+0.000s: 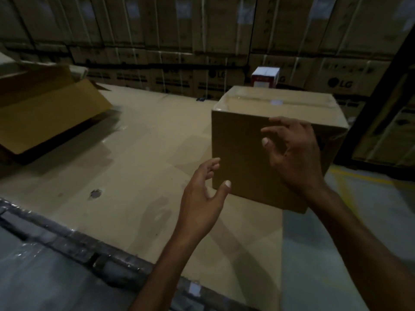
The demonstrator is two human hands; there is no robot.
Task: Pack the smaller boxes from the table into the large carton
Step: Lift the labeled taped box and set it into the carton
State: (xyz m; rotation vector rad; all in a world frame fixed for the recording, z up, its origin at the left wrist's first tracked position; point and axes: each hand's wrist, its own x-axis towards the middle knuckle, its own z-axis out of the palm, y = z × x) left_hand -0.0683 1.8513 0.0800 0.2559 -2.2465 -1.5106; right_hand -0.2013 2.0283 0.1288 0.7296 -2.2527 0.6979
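Reaching for a taped box (pixel 242 142) on the table (pixel 139 153), both hands have fingers spread, holding nothing: left hand (pixel 199 198) at its lower left corner, right hand (pixel 296 158) before its near face. Open carton (pixel 51 113) lies well left of the box. Stiff, likely weighty; grip opposite sides.

- Wall of stacked brown cardboard cartons (pixel 224 30) bound with white straps, filling the background (several lower ones show "LG" logos).
- Grey plastic-wrapped surface (pixel 45 277), glossy, at lower left.
- Yellow painted floor line (pixel 359 176) at right.
- Dark post (pixel 381 86) beside it.
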